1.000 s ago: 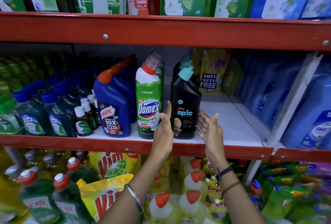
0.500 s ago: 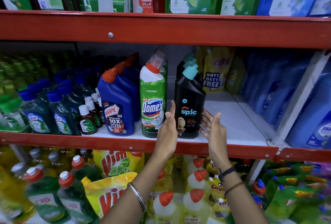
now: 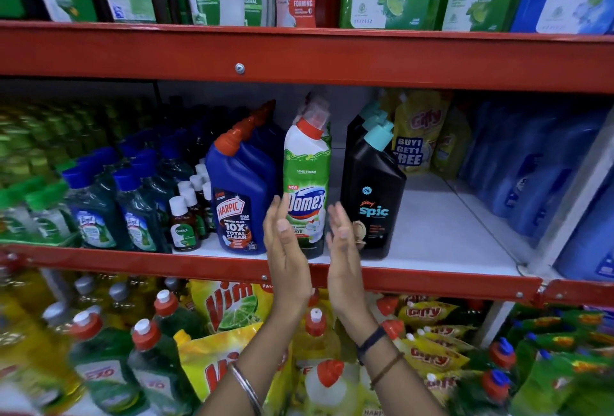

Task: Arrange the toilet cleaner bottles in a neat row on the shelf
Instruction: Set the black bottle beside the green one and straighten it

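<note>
Both hands are held flat with fingers spread, gripping nothing; the left hand [image 3: 282,242] and right hand [image 3: 344,244] are raised either side of a green-and-white Domex bottle [image 3: 307,183] with a red cap, seen upright at the front of the white middle shelf [image 3: 448,242]; one blue Harpic bottle [image 3: 241,196] is seen just left, one black Spic bottle [image 3: 372,202] right, with more ranked behind each.

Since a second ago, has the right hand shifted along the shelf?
Yes. The right hand has moved left: it was past the black Spic bottle, and is now between that and the Domex bottle.
</note>
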`<state>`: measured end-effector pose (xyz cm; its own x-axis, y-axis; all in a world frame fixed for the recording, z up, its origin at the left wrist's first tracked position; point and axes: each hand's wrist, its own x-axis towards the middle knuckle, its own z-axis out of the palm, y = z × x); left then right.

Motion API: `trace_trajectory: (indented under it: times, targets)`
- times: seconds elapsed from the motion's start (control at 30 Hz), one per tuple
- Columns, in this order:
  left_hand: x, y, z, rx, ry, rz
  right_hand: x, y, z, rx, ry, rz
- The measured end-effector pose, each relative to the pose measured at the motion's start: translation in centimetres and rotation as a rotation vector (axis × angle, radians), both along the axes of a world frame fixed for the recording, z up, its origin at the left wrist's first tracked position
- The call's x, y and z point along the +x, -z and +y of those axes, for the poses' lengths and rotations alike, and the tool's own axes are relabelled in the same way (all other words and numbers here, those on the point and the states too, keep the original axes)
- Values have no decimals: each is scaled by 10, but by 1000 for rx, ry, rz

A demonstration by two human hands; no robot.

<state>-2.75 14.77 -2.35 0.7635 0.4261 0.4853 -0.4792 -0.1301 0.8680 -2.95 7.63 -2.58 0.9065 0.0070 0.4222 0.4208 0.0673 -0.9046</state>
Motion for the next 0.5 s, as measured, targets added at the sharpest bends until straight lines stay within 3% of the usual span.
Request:
trace_trajectory:
  times: [0.2,0.5]
  targets:
    - [13,-3,15,15,143,133,18,-5,15,66,7,116]
    - [16,-4,21,9,218,133,16,-7,16,87,29,89]
